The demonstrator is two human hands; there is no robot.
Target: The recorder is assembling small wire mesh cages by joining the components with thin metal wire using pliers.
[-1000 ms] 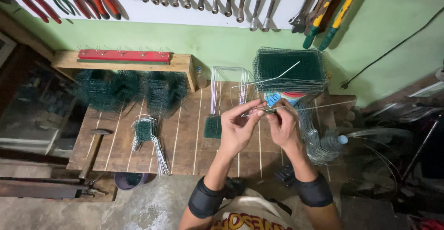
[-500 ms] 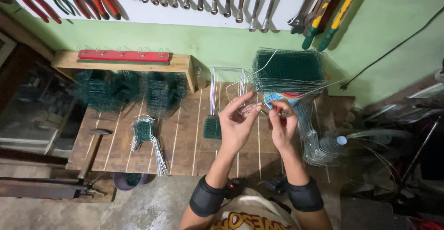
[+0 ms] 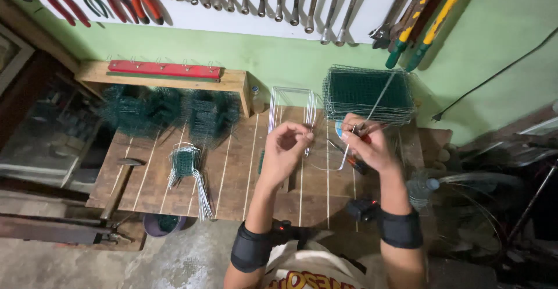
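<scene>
Above the slatted wooden worktop (image 3: 232, 172), the left hand (image 3: 289, 146) pinches one end of a thin, springy wire (image 3: 325, 167); the right hand (image 3: 366, 141) grips pliers (image 3: 354, 162) and wire. Green mesh panels (image 3: 369, 94) are stacked at one o'clock.

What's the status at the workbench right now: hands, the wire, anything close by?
Left hand pinching thin wire. Right hand gripping it with red-handled pliers. Stack of green mesh panels directly behind the hands.
</scene>
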